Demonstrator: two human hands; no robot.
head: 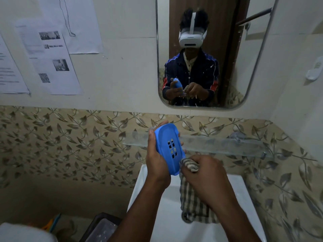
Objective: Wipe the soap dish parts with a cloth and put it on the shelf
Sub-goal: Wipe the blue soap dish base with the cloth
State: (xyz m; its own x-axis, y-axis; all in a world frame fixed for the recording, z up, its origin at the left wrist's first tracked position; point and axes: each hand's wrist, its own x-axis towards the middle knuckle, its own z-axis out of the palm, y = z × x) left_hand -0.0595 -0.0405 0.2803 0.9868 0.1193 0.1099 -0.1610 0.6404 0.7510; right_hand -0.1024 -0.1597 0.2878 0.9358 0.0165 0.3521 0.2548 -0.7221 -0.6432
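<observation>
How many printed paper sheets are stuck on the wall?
4: one at the left edge, one with photos, one behind it, one top. More may lie outside view.

A single head-worn wide-angle camera is looking forward and down, close over the sink (244, 193) at the lower centre of the frame, and facing the wall where the mirror (251, 55) is filling the upper right.

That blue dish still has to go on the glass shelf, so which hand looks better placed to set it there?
Left, probably. The left hand already grips the dish, held up just in front of the shelf. The right hand is lower and holds the cloth.
</observation>
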